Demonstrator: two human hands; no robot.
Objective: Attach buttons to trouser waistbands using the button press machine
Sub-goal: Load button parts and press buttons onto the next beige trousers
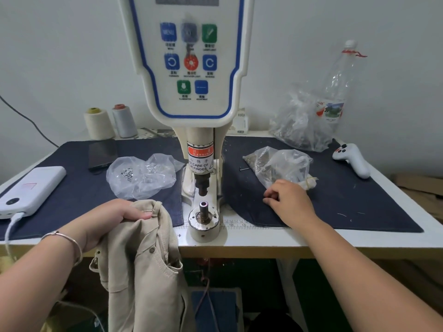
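- While the left hand [119, 215] grips a bunched fold of the beige trousers [141, 264] at lower left of the frame, thumb laid over the cloth and fingers curled beneath, the garment hangs off the front edge of the table [263, 240], just left of the press base.
- A small dark button [151, 250] shows on the hanging trousers, below the gripping hand.
- The right hand [288, 200] sits right of centre, above the dark cloth mat [347, 200], with its fingers curled toward the thumb as if pinching; whether anything small lies between the fingertips cannot be told.
- That hand is just in front of a clear plastic bag [278, 164] of brownish small parts, near it but not clearly touching.
- At the centre of the frame stands the button press machine [191, 68], its white and blue control panel filling the upper middle, a red warning label on the column below.
- Its upper punch [202, 185] hangs apart from the lower die [204, 207], a short upright post on a round base; nothing lies between them.
- Left of the machine rests another clear bag [141, 176] holding silvery pieces.
- At far left lie a white power bank [31, 188] with a cable plugged in, and a dark phone [102, 153] behind it.
- Two thread cones [110, 123] stand at upper left against the wall.
- At upper right are a larger crumpled bag [297, 123], a clear plastic bottle [338, 87], and a white controller [351, 159] on the mat.
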